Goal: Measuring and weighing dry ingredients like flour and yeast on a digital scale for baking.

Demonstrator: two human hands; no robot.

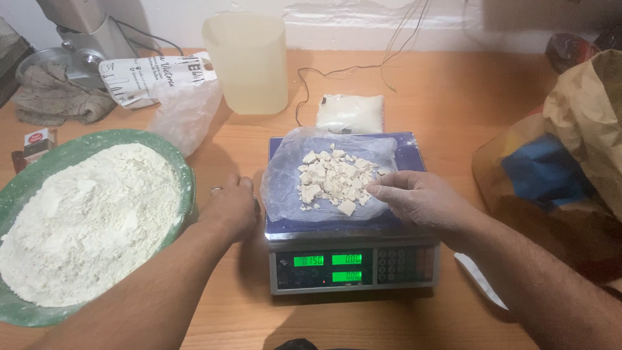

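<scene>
- Right hand [421,199]: I see it resting over the right edge of the scale platform, fingers curled inward, the fingertips [374,189] pinched at the pile's edge; whether a crumb is gripped I cannot tell.
- White crumbled chunks [335,176]: heaped on a clear plastic sheet [285,175] spread over the blue platform of the scale [353,259], whose green displays are lit.
- Left hand [228,209]: lies on the table between bowl and scale, fingers loosely bent and holding nothing, touching the sheet's left edge; a ring shows on one finger.
- Green bowl [189,188]: at my left, heaped with white flour [91,220].
- Wooden table [453,110]: also carries a translucent plastic jug [249,65], a small sealed bag of white powder [350,113] behind the scale, and a brown paper bag [583,116] at my right.
</scene>
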